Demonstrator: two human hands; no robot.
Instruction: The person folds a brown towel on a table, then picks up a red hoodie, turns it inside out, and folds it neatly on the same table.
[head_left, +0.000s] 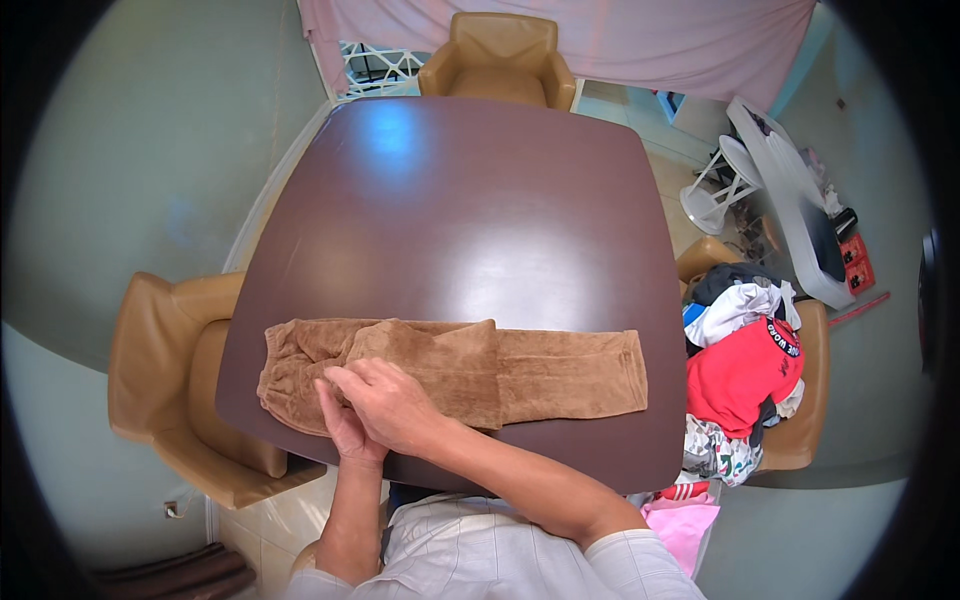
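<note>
Tan armchairs (500, 85) stand far, left and right of the glossy counter (400, 240); a clothes heap (735, 375) fills the right one. A folded brown garment (565, 375) lies across the near side. Over its left part, the left hand (348, 432) and right hand (388, 405) meet, half-curled; whether either grip holds it, I cannot tell.

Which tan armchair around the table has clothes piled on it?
The right-hand armchair: it alone bears a heap of clothes, unlike the left armchair and the far armchair.
</note>
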